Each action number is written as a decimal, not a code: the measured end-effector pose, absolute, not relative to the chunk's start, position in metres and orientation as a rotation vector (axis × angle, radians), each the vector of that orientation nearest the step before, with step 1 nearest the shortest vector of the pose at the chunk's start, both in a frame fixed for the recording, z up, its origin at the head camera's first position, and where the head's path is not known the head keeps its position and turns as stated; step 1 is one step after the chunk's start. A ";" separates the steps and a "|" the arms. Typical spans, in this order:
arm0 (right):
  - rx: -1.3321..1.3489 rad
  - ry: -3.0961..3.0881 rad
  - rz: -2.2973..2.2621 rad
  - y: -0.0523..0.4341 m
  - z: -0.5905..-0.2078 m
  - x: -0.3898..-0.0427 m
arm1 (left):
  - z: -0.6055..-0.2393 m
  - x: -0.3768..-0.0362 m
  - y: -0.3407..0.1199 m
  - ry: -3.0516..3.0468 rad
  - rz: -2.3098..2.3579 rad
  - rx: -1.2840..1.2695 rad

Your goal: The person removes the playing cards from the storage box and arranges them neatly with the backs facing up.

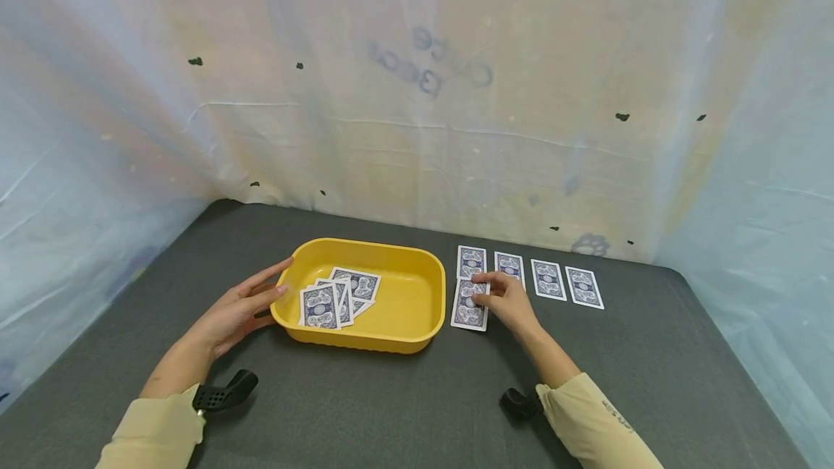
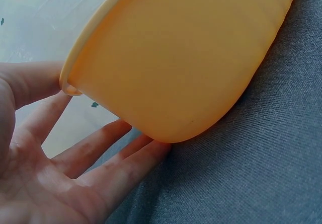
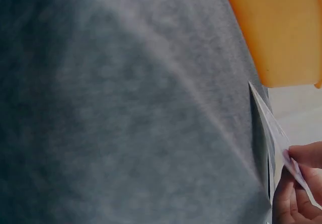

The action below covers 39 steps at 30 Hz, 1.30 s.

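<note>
A card (image 1: 466,315) is pinched near its two o'clock corner by the right hand (image 1: 511,304), at three o'clock of the yellow tray (image 1: 410,295); it is judged light, bendy and slick, best taken by an edge; the tray's nine o'clock end is touched by the spread left hand (image 1: 231,315); loose cards (image 1: 321,307) are held inside; a nine o'clock slide would be blocked by the tray; four cards (image 1: 549,279) are laid at twelve to three o'clock.

I count: my hands (image 1: 233,315), two; yellow tray (image 1: 410,295), one; cards outside it (image 1: 549,279), five; cards inside (image 1: 320,307), at least four.
</note>
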State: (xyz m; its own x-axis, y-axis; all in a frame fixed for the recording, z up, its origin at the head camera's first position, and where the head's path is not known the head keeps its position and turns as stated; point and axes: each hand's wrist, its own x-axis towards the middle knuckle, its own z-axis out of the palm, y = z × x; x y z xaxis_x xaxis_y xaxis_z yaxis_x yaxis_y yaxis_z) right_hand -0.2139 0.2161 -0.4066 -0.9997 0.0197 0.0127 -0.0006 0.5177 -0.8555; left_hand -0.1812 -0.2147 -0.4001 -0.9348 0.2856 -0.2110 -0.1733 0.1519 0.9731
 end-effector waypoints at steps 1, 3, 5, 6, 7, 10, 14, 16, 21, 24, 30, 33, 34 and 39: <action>-0.009 -2.727 1.519 0.216 -0.408 -0.215 | -0.400 -0.181 -0.215 2.090 1.840 0.106; 0.008 -2.747 1.472 0.216 -0.410 -0.216 | -0.399 -0.181 -0.214 2.089 1.839 0.109; 0.018 -2.770 1.413 0.216 -0.411 -0.216 | -0.399 -0.181 -0.214 2.087 1.838 0.110; 0.022 -2.786 1.378 0.215 -0.411 -0.216 | -0.398 -0.181 -0.214 2.086 1.838 0.111; 0.029 -2.803 1.344 0.215 -0.411 -0.216 | -0.398 -0.181 -0.214 2.085 1.838 0.111; 0.068 -2.848 1.249 0.214 -0.410 -0.215 | -0.399 -0.181 -0.214 2.084 1.839 0.107; 0.145 -2.892 1.151 0.213 -0.408 -0.214 | -0.399 -0.182 -0.214 2.090 1.836 0.101; 0.183 -2.903 1.120 0.213 -0.407 -0.213 | -0.399 -0.182 -0.214 2.090 1.834 0.101; 0.237 -2.908 1.051 0.212 -0.406 -0.212 | -0.399 -0.181 -0.215 2.081 1.838 0.111; 0.271 -2.889 1.019 0.211 -0.406 -0.211 | -0.399 -0.181 -0.215 2.080 1.839 0.117; 0.278 -2.865 0.995 0.211 -0.407 -0.211 | -0.399 -0.180 -0.215 2.082 1.840 0.115; 0.219 -2.866 1.044 0.209 -0.404 -0.211 | -0.399 -0.180 -0.215 2.080 1.841 0.113; 0.194 -2.864 1.065 0.208 -0.403 -0.212 | -0.399 -0.180 -0.215 2.078 1.840 0.112; 0.101 -2.836 1.193 0.199 -0.391 -0.216 | -0.398 -0.180 -0.215 2.078 1.844 0.109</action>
